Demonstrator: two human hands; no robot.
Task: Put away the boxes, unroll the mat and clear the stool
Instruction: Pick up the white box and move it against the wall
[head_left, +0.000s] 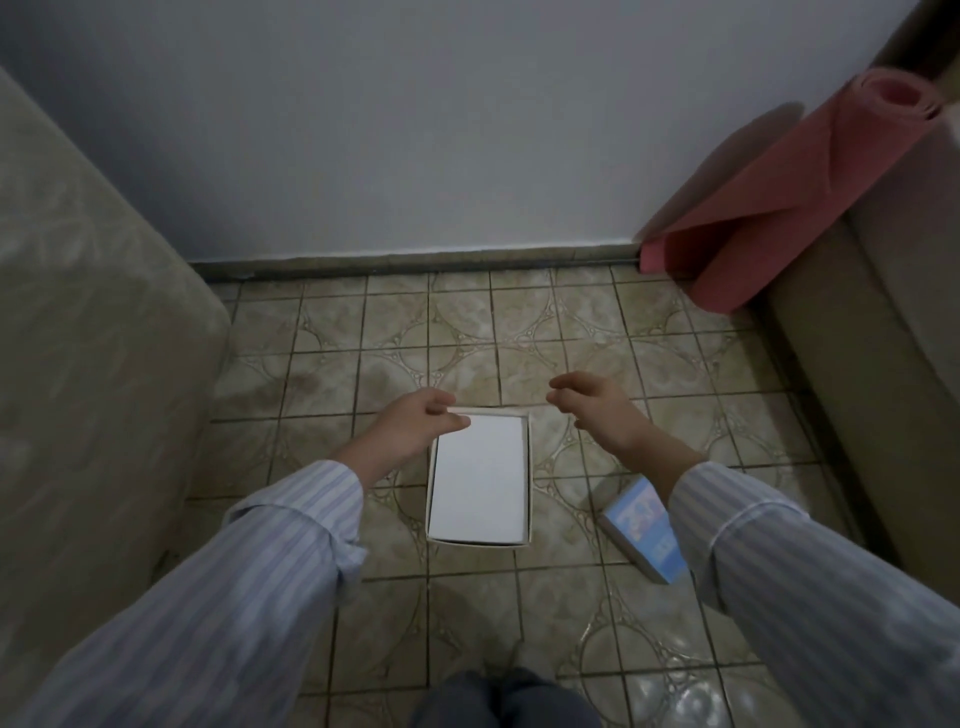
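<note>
A patterned tile floor (467, 332) runs to a pale wall (415, 130), with a rolled pink mat (779, 192) leaning in the right corner. The left hand (415, 423) pinches the far rim of an open white box (478, 478) on the floor, fingers closed on it. The right hand (597, 408) hovers loosely curled, holding nothing, above a blue box (644, 530).

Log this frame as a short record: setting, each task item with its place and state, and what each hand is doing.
setting: tiled floor at a wall, upholstered furniture on both sides
white box: open, flat on floor, centre
blue box: on floor right of white box, partly hidden by right sleeve
mat: pink, mostly rolled, leaning in right corner, loose edge hanging
stool: not visible
left hand: grip pinching far left corner of white box
right hand: above floor, fingers curled, holding nothing, right of white box's far edge
</note>
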